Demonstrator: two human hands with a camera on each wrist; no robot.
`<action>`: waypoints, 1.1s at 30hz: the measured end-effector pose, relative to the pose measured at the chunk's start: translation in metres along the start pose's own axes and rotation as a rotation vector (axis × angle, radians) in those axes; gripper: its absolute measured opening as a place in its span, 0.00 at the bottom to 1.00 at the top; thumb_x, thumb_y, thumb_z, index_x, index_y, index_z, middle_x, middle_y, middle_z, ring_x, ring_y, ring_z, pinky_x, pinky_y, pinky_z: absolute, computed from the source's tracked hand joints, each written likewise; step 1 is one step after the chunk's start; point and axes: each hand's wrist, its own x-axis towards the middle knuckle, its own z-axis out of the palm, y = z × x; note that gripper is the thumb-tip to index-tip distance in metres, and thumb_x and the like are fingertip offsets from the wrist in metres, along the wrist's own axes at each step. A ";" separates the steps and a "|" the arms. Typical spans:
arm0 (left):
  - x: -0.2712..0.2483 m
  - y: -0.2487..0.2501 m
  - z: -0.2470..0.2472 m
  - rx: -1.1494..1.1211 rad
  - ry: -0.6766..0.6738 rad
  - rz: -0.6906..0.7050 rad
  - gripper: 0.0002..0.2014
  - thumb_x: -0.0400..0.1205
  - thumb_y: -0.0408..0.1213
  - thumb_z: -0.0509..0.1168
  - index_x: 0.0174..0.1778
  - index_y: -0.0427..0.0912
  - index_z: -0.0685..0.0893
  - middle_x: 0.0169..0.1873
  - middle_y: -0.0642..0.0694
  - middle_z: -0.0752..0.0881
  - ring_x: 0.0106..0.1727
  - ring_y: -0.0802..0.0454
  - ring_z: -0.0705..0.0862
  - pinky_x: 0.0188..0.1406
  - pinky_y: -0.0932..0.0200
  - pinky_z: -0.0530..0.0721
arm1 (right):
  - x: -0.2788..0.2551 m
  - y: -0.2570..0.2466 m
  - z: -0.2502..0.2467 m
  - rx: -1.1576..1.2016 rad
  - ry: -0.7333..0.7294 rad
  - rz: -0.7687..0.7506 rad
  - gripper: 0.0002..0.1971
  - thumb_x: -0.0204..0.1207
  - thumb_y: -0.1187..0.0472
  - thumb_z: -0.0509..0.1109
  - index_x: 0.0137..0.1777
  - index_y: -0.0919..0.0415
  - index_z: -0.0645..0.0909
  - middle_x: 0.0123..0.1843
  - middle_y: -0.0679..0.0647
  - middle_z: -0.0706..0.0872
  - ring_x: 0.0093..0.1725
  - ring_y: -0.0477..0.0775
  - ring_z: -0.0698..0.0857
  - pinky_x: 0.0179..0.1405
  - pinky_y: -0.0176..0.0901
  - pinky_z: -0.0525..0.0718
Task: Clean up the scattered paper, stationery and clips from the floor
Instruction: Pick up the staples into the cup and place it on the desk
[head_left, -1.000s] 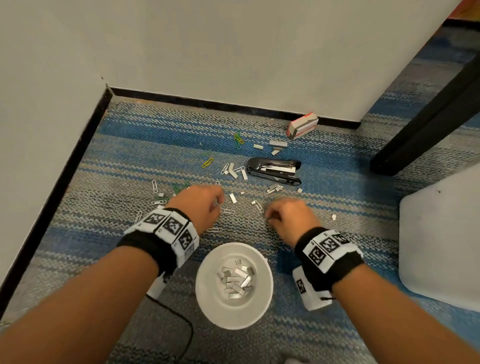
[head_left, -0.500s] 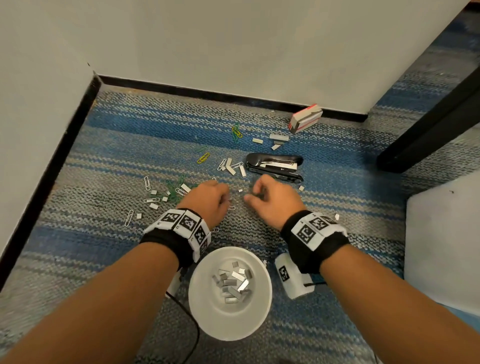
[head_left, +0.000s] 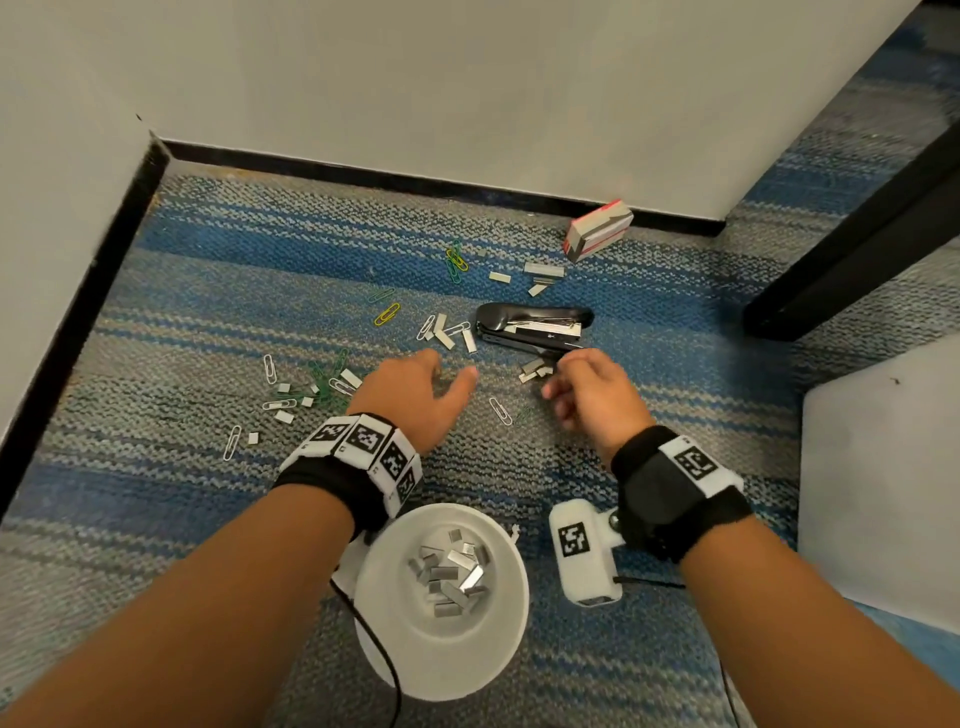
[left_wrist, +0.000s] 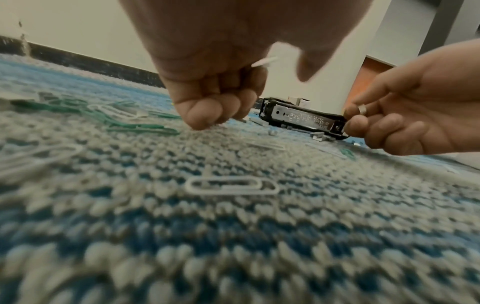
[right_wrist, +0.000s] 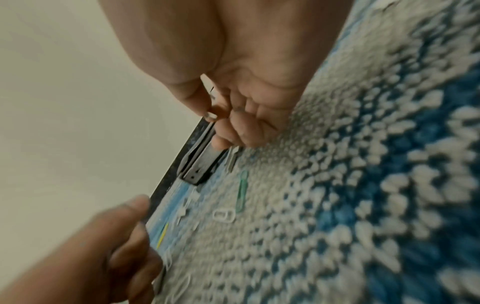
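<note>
Staple strips and paper clips lie scattered on the blue-grey carpet around a black stapler (head_left: 530, 330) (left_wrist: 303, 119) (right_wrist: 197, 164). My left hand (head_left: 451, 366) (left_wrist: 262, 90) hovers over the carpet with fingers curled and thumb out. A thin pale piece (left_wrist: 265, 61), staple strip or clip, sticks out of its grip. My right hand (head_left: 556, 376) (right_wrist: 215, 117) pinches a small silver staple piece (left_wrist: 362, 109) beside the staple pile (head_left: 532, 371) at the stapler's near end. A white bowl (head_left: 498, 639) with several staple strips (head_left: 452, 571) sits between my forearms.
A red-and-white staple box (head_left: 597, 228) lies by the black baseboard. Green clips (head_left: 324, 382), a yellow clip (head_left: 387, 314) and a white clip (head_left: 500, 410) (left_wrist: 231, 186) are on the carpet. Walls close in behind and left; a dark post (head_left: 857, 260) and a white slab (head_left: 883, 493) stand right.
My right hand has shifted right to the staples at the stapler's near end and pinched a piece. The left hand stayed about in place, its thumb now spread out.
</note>
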 end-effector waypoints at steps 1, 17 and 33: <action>0.002 0.001 0.001 0.032 -0.006 0.024 0.22 0.81 0.55 0.56 0.28 0.43 0.66 0.23 0.48 0.70 0.35 0.40 0.76 0.34 0.55 0.68 | 0.000 -0.002 -0.005 0.084 0.011 0.034 0.10 0.82 0.66 0.54 0.41 0.55 0.71 0.32 0.55 0.79 0.25 0.51 0.71 0.23 0.40 0.67; 0.015 0.006 0.009 0.027 -0.098 0.079 0.08 0.81 0.39 0.64 0.52 0.40 0.77 0.51 0.41 0.81 0.54 0.41 0.80 0.49 0.54 0.74 | 0.010 -0.005 0.002 -0.991 0.038 -0.416 0.08 0.78 0.57 0.67 0.55 0.55 0.82 0.51 0.58 0.87 0.55 0.61 0.82 0.55 0.49 0.80; -0.046 0.003 -0.060 -0.235 0.135 0.114 0.10 0.70 0.35 0.71 0.29 0.48 0.76 0.20 0.54 0.79 0.23 0.60 0.76 0.25 0.73 0.70 | -0.091 -0.047 0.000 -0.050 -0.549 -0.100 0.07 0.69 0.63 0.61 0.35 0.54 0.79 0.27 0.50 0.76 0.24 0.46 0.70 0.20 0.36 0.67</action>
